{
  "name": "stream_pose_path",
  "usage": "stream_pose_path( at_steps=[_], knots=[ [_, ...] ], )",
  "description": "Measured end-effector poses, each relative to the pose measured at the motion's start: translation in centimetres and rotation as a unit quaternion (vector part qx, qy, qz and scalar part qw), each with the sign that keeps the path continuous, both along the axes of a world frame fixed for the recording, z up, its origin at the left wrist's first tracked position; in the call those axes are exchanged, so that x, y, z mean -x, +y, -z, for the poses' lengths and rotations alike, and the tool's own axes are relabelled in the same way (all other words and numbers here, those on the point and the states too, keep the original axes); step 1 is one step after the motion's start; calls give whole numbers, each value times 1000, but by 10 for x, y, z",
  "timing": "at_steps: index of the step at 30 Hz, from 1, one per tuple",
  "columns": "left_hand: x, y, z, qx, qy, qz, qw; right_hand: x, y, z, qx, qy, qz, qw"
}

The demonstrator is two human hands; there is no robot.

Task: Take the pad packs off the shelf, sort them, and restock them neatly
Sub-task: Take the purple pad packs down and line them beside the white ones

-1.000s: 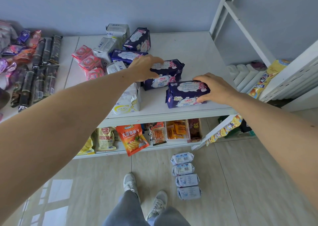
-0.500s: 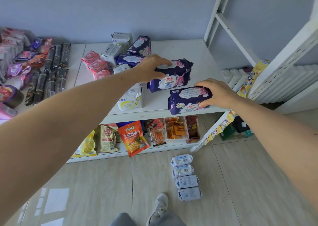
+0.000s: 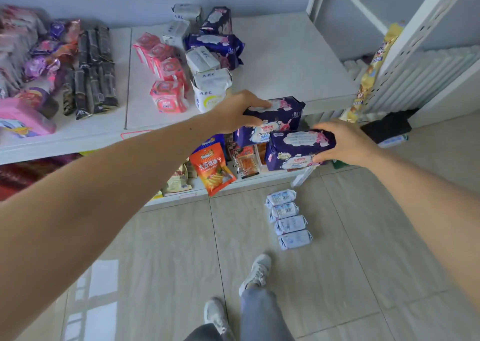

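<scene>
On the shelf (image 3: pixel 285 62) the pink packs (image 3: pixel 166 73) and white ABC packs (image 3: pixel 210 81) sit in loose rows, easy to topple. The left hand (image 3: pixel 233 113) grips a navy pad pack (image 3: pixel 275 122) off the shelf's front edge. The right hand (image 3: pixel 345 143) grips a second navy pack (image 3: pixel 296 149), touching the first. These wrappers look slick, so one could slip onto the pale packs on the floor (image 3: pixel 288 218).

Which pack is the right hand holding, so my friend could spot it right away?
Start at the white shelf and come to its front edge. Two dark blue packs are held there in the air. The right hand grips the nearer, lower pack, lying flat with a white cloud on top; the left hand holds the other, further back.
</scene>
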State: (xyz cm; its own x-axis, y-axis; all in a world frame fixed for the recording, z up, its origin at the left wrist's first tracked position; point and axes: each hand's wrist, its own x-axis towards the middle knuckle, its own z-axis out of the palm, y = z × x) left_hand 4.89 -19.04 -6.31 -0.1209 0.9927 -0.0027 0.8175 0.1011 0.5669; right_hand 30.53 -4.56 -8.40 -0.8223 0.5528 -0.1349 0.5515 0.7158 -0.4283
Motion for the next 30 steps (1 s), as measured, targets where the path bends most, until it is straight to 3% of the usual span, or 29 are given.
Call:
stream_pose_path(
  at_steps=[8, 17, 30],
  knots=[
    [-29, -42, 89, 48, -46, -19, 998, -25, -34, 79, 39, -17, -13, 999],
    [-55, -61, 230, 102, -78, -77, 989, -31, -34, 212, 79, -46, -57, 994],
    [-44, -69, 526, 120, -119, -103, 980, -23, -51, 518, 128, -31, -24, 991]
  ],
)
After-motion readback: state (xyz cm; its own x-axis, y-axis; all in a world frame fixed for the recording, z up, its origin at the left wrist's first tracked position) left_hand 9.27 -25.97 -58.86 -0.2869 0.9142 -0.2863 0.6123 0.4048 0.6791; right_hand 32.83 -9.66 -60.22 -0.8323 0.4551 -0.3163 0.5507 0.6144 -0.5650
